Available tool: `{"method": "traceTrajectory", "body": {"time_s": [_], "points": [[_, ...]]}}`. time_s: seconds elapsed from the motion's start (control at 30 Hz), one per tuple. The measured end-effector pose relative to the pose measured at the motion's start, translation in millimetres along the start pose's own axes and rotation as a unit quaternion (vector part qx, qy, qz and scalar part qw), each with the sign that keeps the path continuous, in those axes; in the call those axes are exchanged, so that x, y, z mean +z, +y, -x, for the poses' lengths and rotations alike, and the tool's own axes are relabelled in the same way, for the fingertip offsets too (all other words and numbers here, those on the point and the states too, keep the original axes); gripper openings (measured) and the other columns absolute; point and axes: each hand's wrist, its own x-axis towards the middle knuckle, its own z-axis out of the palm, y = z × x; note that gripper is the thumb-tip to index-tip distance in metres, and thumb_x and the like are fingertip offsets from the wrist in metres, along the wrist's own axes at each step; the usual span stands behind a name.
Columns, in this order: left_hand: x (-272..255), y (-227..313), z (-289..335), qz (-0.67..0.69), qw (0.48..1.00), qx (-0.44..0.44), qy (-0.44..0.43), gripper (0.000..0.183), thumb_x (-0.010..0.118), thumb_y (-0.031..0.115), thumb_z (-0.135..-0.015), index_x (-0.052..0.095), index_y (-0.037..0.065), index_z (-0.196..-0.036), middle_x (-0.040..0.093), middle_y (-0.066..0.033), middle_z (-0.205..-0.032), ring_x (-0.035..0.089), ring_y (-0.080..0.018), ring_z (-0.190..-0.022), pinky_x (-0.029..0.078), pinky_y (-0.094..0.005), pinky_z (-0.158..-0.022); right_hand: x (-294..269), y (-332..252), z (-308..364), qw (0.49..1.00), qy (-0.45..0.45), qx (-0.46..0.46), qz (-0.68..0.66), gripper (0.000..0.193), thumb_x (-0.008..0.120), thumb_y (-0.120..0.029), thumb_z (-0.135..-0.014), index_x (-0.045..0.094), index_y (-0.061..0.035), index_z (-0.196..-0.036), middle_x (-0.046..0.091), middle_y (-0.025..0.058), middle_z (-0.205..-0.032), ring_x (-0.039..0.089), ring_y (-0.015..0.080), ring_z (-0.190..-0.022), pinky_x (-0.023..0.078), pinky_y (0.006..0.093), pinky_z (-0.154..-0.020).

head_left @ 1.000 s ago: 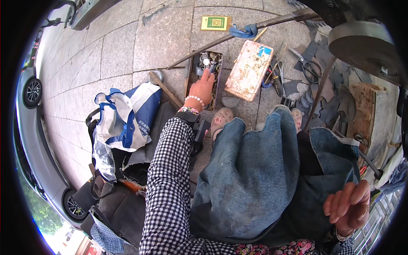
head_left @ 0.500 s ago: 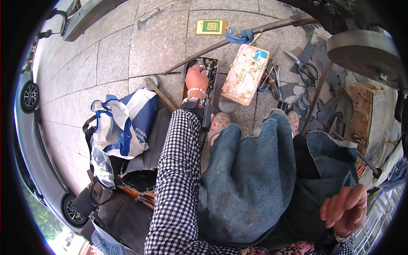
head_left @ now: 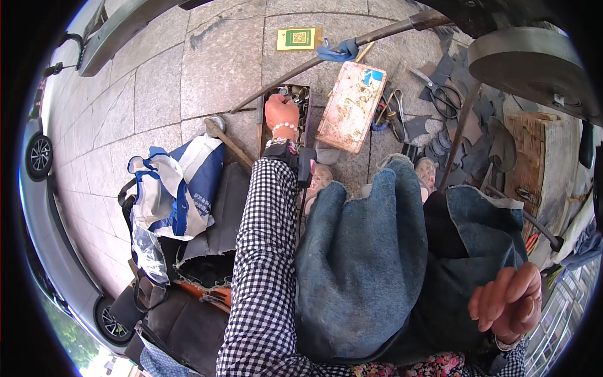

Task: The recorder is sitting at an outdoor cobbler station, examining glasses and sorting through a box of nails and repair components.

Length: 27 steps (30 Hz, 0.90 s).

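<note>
Paving (head_left: 220, 75) is bearing a parts box (head_left: 307, 119), long axis running near-far; left hand (head_left: 282, 113) is covering its left side, curled, can't tell on what; right hand (head_left: 510, 298) is hanging half-open, farther.

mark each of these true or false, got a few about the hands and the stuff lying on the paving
1. The left hand is at the narrow open box. True.
2. The right hand is at that box too. False: it is well away from it, at the lower right of the view, with its fingers loosely curled.
3. The scissors lie to the right of the rust-stained flat box. True.
4. The blue-and-white bag is to the right of the checked left sleeve. False: it is to the left of it.
5. A blue cloth is wrapped around the long bar. True.
</note>
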Motion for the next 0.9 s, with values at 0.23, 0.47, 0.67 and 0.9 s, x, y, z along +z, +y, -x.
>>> {"method": "traceTrajectory", "body": {"time_s": [0.23,0.47,0.67,0.9], "points": [[2,-12,-3,0.002,0.996,0.019,-0.082,0.016,0.065,0.016,-0.061,0.059,0.004,-0.070,0.060,-0.0173,-0.073,0.058,-0.0332,-0.073,0.046,-0.0369,-0.067,-1,1,0,1.000,0.008,-0.001,0.004,0.021,0.052,-0.018,-0.084,0.044,0.0005,-0.089,0.053,0.0161,-0.073,0.056,0.0241,-0.055,0.045,0.0386,-0.058],[0,-22,-8,0.041,0.997,-0.003,-0.066,0.018,0.066,0.016,-0.058,0.057,0.004,-0.069,0.060,-0.0157,-0.069,0.059,-0.0311,-0.069,0.046,-0.0360,-0.065,0,0,2,1.000,0.009,-0.009,0.001,0.020,0.051,-0.019,-0.085,0.044,0.0001,-0.087,0.053,0.0155,-0.070,0.056,0.0236,-0.053,0.045,0.0373,-0.056],[-6,-8,5,0.025,0.996,-0.018,-0.079,0.014,0.066,0.014,-0.058,0.056,0.005,-0.062,0.059,-0.0149,-0.066,0.058,-0.0301,-0.065,0.046,-0.0347,-0.062,-1,0,1,1.000,0.004,-0.003,0.007,0.019,0.051,-0.018,-0.085,0.043,0.0001,-0.086,0.053,0.0154,-0.070,0.056,0.0234,-0.053,0.045,0.0374,-0.057],[-6,-51,-1,0.165,0.982,-0.035,-0.083,0.008,0.062,0.002,-0.059,0.057,0.004,-0.065,0.057,-0.0077,-0.060,0.055,-0.0168,-0.057,0.044,-0.0279,-0.054,3,1,2,1.000,0.014,-0.003,-0.015,0.021,0.053,-0.017,-0.083,0.046,0.0018,-0.087,0.054,0.0178,-0.072,0.058,0.0269,-0.057,0.046,0.0396,-0.059]]}}
